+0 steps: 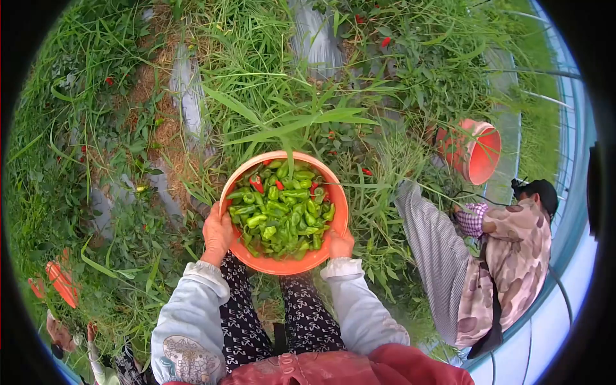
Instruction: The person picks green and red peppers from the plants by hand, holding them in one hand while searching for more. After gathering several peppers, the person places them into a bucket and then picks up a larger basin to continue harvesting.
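An orange bucket [286, 156], seen from above, is held in front of my legs. Many green peppers [282, 215] fill much of it, with a few red peppers [256, 183] among them. My left hand [217, 232], in an orange glove, is closed on the bucket's left rim. On the lower right side of the rim my right hand [340, 244] grips it too, also in an orange glove. The fingers of both hands are partly hidden by the bucket's wall. Long grass blades [298, 125] hang over its far edge.
Tall grass and pepper plants surround me, with strips of plastic mulch [187, 96] between rows. An orange bucket [482, 154] lies tilted at right, near a crouching co-worker [513, 256] in camouflage. Another orange bucket [62, 282] and part of another person [96, 356] show at lower left.
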{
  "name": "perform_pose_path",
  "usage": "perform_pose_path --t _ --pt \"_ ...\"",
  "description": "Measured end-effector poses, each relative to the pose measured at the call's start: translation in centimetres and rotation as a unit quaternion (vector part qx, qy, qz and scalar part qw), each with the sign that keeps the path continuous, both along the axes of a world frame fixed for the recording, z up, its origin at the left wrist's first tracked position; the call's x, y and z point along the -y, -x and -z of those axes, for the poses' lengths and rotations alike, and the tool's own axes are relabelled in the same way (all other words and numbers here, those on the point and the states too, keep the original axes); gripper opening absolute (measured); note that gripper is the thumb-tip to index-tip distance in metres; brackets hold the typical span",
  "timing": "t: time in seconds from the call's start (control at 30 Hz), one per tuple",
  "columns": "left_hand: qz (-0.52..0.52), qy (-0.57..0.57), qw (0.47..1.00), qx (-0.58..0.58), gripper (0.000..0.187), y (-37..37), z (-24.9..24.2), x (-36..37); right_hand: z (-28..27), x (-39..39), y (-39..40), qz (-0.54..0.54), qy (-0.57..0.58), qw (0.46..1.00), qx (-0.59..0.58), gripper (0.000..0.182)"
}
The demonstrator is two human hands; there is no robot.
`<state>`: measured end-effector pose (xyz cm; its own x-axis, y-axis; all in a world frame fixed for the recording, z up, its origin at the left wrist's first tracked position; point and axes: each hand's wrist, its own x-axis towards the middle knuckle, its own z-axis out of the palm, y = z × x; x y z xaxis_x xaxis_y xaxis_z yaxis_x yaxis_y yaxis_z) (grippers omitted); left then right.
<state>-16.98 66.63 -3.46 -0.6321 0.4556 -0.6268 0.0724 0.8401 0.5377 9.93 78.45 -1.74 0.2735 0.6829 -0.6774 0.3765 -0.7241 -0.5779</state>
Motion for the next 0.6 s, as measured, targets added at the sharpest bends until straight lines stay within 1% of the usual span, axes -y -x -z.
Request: perform_pose_path --t 0.03,0.07,0.1,0.13,0.17,0.2,0.23,0.27,0.33,0.4,0.43,0.47,0.5,0.57,0.6 --pt "-0.019 -0.028 0.999 0.004 0.033 0.9 1.0 0.6 -0.9 -0.8 1.2 0.007 -0.002 1.0 0.013 0.027" --pt "-0.013 -0.005 1.0 0.014 0.035 2.2 -0.7 -0.6 -1.6 -1.7 2.3 -0.042 -0.016 0.998 0.034 0.028" --pt "-0.03 -0.033 0.998 0.036 0.034 2.9 -1.5 -0.9 -2.3 -2.8 3.1 -0.093 -0.029 0.994 0.053 0.029" --pt "-0.046 -0.059 0.996 0.056 0.034 3.6 -2.0 -1.3 -3.1 -3.9 3.8 -0.087 -0.032 0.994 0.059 0.029" --pt "-0.038 -0.061 0.996 0.061 0.034 4.0 -2.7 -1.5 -3.9 -4.8 4.6 -0.147 -0.023 0.982 0.117 0.029" --pt "-0.088 -0.111 0.986 0.084 0.033 4.2 -3.4 -1.4 -4.9 -5.8 5.5 -0.206 -0.013 0.963 0.173 0.03" --pt "-0.138 -0.157 0.972 0.107 0.033 4.5 -4.2 -1.4 -6.6 -6.7 7.1 -0.203 -0.046 0.967 0.145 0.031" --pt "-0.129 -0.157 0.973 0.113 0.033 4.6 -5.4 -1.7 -6.6 -7.0 7.3 -0.195 -0.045 0.968 0.149 0.031" --pt "-0.141 -0.205 0.965 0.082 0.032 5.4 -6.9 -2.3 -6.0 -7.5 8.0 -0.16 -0.069 0.984 0.029 0.03" --pt "-0.137 -0.222 0.964 0.058 0.031 7.4 -6.8 -2.8 -6.7 -8.6 10.4 -0.17 -0.101 0.979 0.041 0.031" --pt "-0.123 -0.212 0.968 0.06 0.03 8.7 -6.8 -3.5 -5.9 -9.3 11.4 -0.17 -0.112 0.979 0.013 0.032" --pt "-0.111 -0.218 0.969 0.041 0.03 10.2 -5.9 -4.1 -4.9 -10.0 12.5 -0.172 -0.124 0.977 -0.017 0.033" --pt "-0.122 -0.223 0.966 0.054 0.029 11.7 -4.6 -4.9 -3.7 -10.8 13.8 -0.166 -0.125 0.978 -0.014 0.033" --pt "-0.123 -0.228 0.963 0.076 0.029 14.7 -1.1 -6.7 -1.1 -12.4 16.6 -0.212 -0.134 0.966 0.058 0.029" --pt "-0.132 -0.207 0.967 0.064 0.028 16.1 1.1 -7.4 0.3 -13.1 17.8 -0.236 -0.136 0.958 0.095 0.027"
